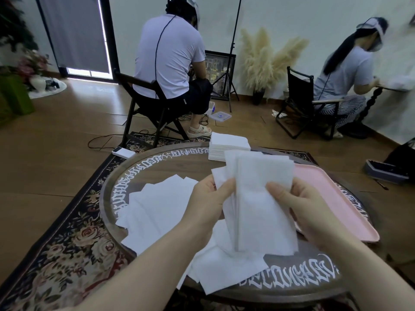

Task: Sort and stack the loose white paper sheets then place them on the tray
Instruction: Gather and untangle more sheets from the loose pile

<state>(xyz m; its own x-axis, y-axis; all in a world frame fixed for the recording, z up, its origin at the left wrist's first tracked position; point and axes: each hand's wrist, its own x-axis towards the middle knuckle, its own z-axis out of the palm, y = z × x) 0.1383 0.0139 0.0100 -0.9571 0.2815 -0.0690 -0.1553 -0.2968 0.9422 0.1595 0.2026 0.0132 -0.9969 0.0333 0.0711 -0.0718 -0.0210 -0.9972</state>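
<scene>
Both hands hold a small bunch of white paper sheets [260,198] upright above the round table [170,162]. My left hand [210,202] grips the bunch's left edge, and my right hand [298,209] pinches its right edge with the thumb in front. Several loose white sheets [157,205] lie spread over the table's left half and under my hands. A neat stack of white sheets [226,147] sits at the table's far edge. The pink tray [332,198] lies on the table's right side, partly hidden behind the held sheets.
Two people sit on folding chairs beyond the table with their backs turned. A white box [123,152] lies on the patterned rug at the table's far left. A light stand, dried grass in a vase and a dark tray [385,172] are on the wood floor.
</scene>
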